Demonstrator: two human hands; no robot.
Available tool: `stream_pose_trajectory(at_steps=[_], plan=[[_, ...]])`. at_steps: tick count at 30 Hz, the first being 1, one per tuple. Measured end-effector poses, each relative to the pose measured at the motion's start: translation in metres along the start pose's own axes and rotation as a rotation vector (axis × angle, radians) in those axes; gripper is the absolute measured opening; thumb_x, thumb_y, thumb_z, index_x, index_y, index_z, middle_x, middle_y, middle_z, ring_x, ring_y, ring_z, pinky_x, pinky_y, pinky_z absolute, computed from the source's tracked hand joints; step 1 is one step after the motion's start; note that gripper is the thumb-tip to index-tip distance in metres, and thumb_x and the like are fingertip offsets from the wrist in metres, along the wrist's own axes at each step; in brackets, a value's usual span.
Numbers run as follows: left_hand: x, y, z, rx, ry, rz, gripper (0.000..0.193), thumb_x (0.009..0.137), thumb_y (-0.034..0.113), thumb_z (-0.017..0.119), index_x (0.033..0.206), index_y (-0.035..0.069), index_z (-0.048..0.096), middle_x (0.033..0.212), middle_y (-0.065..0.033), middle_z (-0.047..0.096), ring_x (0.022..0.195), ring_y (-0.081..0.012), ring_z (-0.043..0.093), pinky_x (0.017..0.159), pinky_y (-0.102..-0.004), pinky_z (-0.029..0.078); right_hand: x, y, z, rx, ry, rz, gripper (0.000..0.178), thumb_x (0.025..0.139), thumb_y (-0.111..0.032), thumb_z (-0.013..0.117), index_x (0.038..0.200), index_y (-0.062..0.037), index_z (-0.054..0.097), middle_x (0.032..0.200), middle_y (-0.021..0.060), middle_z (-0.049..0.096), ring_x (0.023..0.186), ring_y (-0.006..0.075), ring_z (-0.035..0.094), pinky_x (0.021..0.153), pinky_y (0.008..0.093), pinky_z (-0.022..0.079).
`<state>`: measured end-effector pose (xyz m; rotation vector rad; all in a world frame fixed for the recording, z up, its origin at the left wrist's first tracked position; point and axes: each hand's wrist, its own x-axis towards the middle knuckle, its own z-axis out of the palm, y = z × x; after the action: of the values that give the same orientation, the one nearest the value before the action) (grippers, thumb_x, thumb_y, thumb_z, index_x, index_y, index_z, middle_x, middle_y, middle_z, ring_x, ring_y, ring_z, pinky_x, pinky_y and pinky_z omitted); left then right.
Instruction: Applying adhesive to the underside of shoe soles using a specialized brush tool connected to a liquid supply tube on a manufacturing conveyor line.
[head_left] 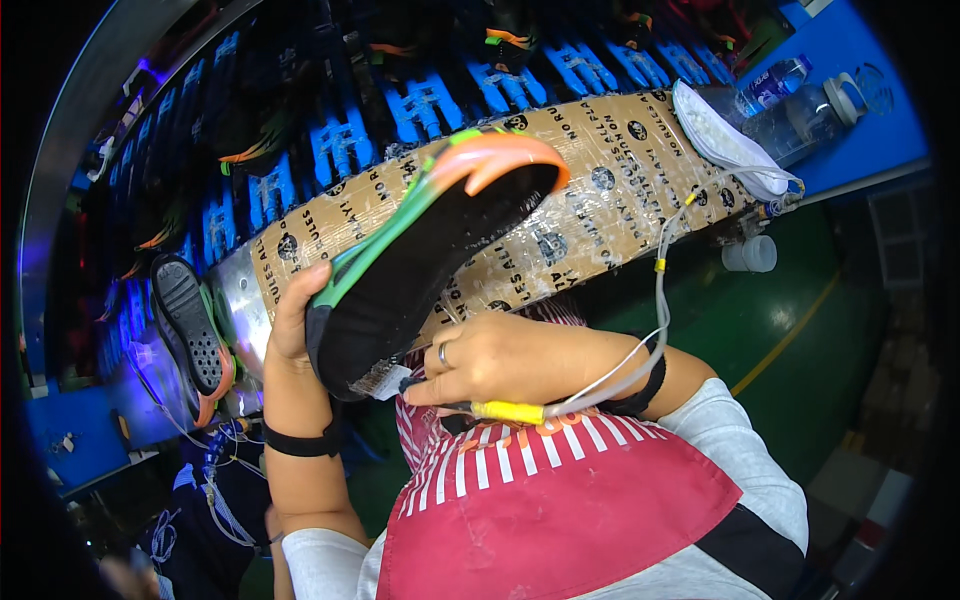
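Observation:
A shoe sole (425,270), black inside with a green and orange rim, is held up tilted in front of me. My left hand (298,312) grips its side near the heel, thumb against the green rim. Closed around the dark handle of a brush (378,383), my right hand (490,358) wears a ring and is at the heel end. The pale bristles touch or nearly touch the inside of the heel; the exact contact is hard to see. A clear tube (662,310) with yellow tape runs from the handle to the far right.
A cardboard-covered ledge (600,235) borders a line of blue racks (420,108) carrying shoe parts. Another sole (190,330) lies at left. A white shoe-shaped piece (728,145), bottles (800,120) and a white cup (750,254) are at right. Another person's hand (130,575) appears lower left.

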<state>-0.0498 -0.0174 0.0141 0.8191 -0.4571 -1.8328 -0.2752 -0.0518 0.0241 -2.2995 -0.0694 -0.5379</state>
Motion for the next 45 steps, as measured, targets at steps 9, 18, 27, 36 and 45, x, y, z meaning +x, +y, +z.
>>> stream_pose_trajectory(at_steps=[9, 18, 27, 36, 45], plan=[[0.005, 0.015, 0.011, 0.257, 0.121, -0.157, 0.042, 0.083, 0.025, 0.051, 0.109, -0.007, 0.054, 0.103, -0.018, 0.061, 0.088, -0.0215, 0.061, 0.081, -0.0296, 0.048, 0.004, -0.006, -0.007, 0.012, 0.099, -0.041, 0.026, 0.068, -0.007, 0.057, 0.093, -0.007, 0.064, 0.072, 0.0083, 0.057, 0.071, 0.023, 0.058, 0.058, 0.0323, 0.048], [0.002, 0.027, 0.008, 0.38, 0.219, -0.294, 0.041, 0.08, 0.026, 0.058, 0.107, -0.005, 0.055, 0.098, -0.0151, 0.062, 0.082, -0.0203, 0.062, 0.076, -0.0282, 0.049, -0.006, 0.0, -0.005, -0.07, 0.061, 0.018, 0.024, 0.07, -0.01, 0.057, 0.093, -0.0085, 0.064, 0.069, 0.0051, 0.056, 0.071, 0.0211, 0.057, 0.058, 0.0311, 0.048], [-0.006, 0.024, 0.01, 0.348, 0.27, -0.242, 0.041, 0.081, 0.026, 0.057, 0.109, -0.004, 0.055, 0.101, -0.0148, 0.062, 0.087, -0.0212, 0.061, 0.08, -0.03, 0.048, -0.012, 0.005, 0.006, 0.003, 0.238, 0.063, 0.018, 0.073, -0.018, 0.066, 0.088, -0.0089, 0.062, 0.067, 0.0096, 0.056, 0.064, 0.0251, 0.058, 0.055, 0.0333, 0.047], [-0.01, -0.028, 0.003, -0.079, 0.152, -0.149, 0.05, 0.083, 0.031, 0.043, 0.119, -0.005, 0.047, 0.107, -0.0198, 0.059, 0.092, -0.0278, 0.061, 0.086, -0.0381, 0.048, -0.027, 0.032, -0.011, 0.504, 0.69, 0.65, 0.019, 0.075, -0.016, 0.066, 0.088, -0.0016, 0.066, 0.072, 0.0075, 0.065, 0.062, 0.0109, 0.059, 0.058, 0.0231, 0.046], [-0.007, -0.046, 0.005, -0.22, 0.227, 0.005, 0.055, 0.086, 0.04, 0.034, 0.12, -0.002, 0.047, 0.108, -0.0191, 0.058, 0.092, -0.028, 0.061, 0.082, -0.0393, 0.05, -0.015, 0.039, -0.007, -0.056, 0.623, 0.321, 0.026, 0.071, -0.01, 0.07, 0.097, -0.0044, 0.065, 0.074, 0.0107, 0.062, 0.066, 0.0237, 0.06, 0.058, 0.0294, 0.046]])
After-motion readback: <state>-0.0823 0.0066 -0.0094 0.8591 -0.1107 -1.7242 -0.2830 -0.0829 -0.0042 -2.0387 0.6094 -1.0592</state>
